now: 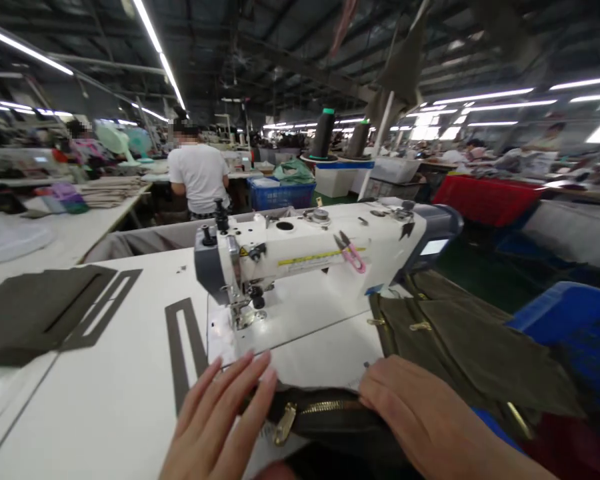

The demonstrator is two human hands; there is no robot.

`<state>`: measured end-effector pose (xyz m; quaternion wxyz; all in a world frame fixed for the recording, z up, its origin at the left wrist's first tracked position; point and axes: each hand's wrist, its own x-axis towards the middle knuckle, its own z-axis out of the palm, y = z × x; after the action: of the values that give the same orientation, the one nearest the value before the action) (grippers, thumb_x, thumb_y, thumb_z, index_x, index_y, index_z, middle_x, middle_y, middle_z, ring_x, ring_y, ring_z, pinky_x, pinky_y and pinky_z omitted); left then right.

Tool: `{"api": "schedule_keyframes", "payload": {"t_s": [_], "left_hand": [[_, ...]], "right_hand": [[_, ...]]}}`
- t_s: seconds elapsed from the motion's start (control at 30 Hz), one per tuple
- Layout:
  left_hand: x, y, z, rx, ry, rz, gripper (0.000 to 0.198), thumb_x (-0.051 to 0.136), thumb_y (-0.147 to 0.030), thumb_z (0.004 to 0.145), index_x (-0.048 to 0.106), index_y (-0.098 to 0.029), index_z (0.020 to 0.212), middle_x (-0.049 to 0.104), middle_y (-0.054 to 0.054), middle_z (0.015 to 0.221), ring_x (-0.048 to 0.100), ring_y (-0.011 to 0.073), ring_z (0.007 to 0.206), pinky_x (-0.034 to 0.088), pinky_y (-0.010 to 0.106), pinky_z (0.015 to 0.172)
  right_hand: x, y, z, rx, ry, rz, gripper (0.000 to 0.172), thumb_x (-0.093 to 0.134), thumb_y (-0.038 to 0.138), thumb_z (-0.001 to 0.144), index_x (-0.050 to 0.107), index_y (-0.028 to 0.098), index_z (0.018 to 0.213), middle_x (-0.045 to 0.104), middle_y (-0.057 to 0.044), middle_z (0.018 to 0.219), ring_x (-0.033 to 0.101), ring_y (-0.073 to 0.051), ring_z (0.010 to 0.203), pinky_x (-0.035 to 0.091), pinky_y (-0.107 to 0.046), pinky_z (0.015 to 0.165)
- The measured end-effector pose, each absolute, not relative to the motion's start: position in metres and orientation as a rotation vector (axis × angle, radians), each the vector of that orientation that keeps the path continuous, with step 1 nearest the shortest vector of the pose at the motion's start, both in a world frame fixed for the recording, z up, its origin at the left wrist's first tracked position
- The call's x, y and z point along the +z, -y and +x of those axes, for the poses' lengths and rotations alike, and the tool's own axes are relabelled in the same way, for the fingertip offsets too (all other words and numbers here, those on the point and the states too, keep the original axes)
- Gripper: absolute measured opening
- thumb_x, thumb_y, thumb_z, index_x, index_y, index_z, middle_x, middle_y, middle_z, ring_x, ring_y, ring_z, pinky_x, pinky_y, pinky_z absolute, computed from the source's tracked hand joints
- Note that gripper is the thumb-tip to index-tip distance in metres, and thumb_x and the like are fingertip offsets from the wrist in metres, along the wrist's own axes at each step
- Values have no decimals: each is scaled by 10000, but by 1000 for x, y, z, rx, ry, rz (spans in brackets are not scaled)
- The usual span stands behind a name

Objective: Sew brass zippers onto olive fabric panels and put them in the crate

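A dark olive fabric piece (350, 427) with a brass zipper (330, 405) lies at the table's near edge. Its metal zipper pull (285, 425) shows between my hands. My left hand (223, 423) rests with fingers stretched out at the left end of the fabric, fingertips toward the sewing machine (305, 250). At the zipper's right end, the fingers of my right hand (415, 407) are curled closed on the fabric; the thumb is hidden. The machine's presser foot (247, 320) stands beyond my left fingertips, with no fabric under it.
Left are a slotted grey strip (179, 343) and dark fabric pieces (25, 313). More zippered olive pieces (480, 340) lie right, beside a blue crate (555, 303). Pink-handled snips (353, 257) sit against the machine arm. A person in a white shirt (199, 173) is beyond.
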<state>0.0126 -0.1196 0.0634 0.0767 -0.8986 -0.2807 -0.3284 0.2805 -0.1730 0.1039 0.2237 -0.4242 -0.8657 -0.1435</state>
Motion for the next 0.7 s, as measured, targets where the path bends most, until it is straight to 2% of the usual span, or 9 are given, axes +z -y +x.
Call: {"api": "schedule_keyframes", "payload": {"t_s": [0.1, 0.2, 0.27, 0.33, 0.4, 0.47, 0.57, 0.7], "left_hand": [[67, 120, 22, -832, 1131, -3041, 367, 462, -209, 818, 530, -236, 1177, 647, 50, 957, 603, 187, 839, 484, 287, 757], [78, 120, 17, -596, 1528, -3421, 234, 581, -276, 761, 624, -217, 983, 626, 36, 902, 580, 185, 814, 468, 251, 699], [92, 120, 15, -465, 1648, -3677, 355, 633, -385, 735, 603, -209, 1042, 612, 28, 959, 566, 189, 851, 457, 242, 720], [105, 119, 18, -506, 1705, -3789, 356, 527, -423, 824, 580, -207, 1102, 612, 27, 997, 559, 181, 876, 442, 234, 745], [112, 116, 27, -558, 1639, -3815, 293, 434, -364, 888, 608, -197, 1053, 622, 27, 963, 556, 164, 859, 421, 222, 756], [113, 114, 38, -501, 1474, -3832, 245, 444, -314, 885, 640, -168, 869, 612, 19, 822, 541, 142, 759, 405, 205, 698], [110, 109, 48, -544, 1504, -3723, 323, 412, -297, 888, 518, -155, 618, 484, -19, 602, 447, 110, 588, 346, 193, 565], [107, 101, 44, -859, 1805, -3498, 365, 341, -362, 896, 408, -172, 592, 414, -30, 570, 402, 113, 568, 315, 201, 536]], "right_hand": [[81, 159, 268, -135, 2402, -1109, 246, 271, 144, 919, 501, 195, 851, 574, -24, 707, 528, -138, 640, 440, -265, 646], [68, 150, 267, 156, 2360, -1238, 204, 300, 178, 925, 489, 194, 852, 566, -18, 721, 547, -138, 658, 443, -259, 620], [71, 149, 266, 330, 2344, -1281, 176, 319, 181, 925, 476, 198, 846, 565, -11, 738, 559, -130, 677, 443, -243, 620], [79, 149, 261, 412, 2360, -1223, 165, 324, 175, 924, 464, 202, 842, 560, -6, 744, 556, -125, 686, 439, -235, 625], [89, 148, 255, 401, 2392, -1124, 162, 320, 170, 923, 463, 203, 854, 553, -8, 749, 545, -129, 693, 433, -240, 632], [98, 144, 251, 363, 2395, -1068, 164, 321, 168, 922, 464, 205, 851, 546, -6, 741, 536, -130, 688, 428, -241, 633], [110, 137, 255, 187, 2172, -1186, 106, 396, 221, 909, 469, 205, 834, 530, -4, 734, 531, -132, 689, 426, -242, 640], [115, 135, 270, -90, 1837, -1345, 142, 514, 341, 856, 516, 198, 857, 538, -33, 826, 528, -156, 762, 432, -277, 686]]}}
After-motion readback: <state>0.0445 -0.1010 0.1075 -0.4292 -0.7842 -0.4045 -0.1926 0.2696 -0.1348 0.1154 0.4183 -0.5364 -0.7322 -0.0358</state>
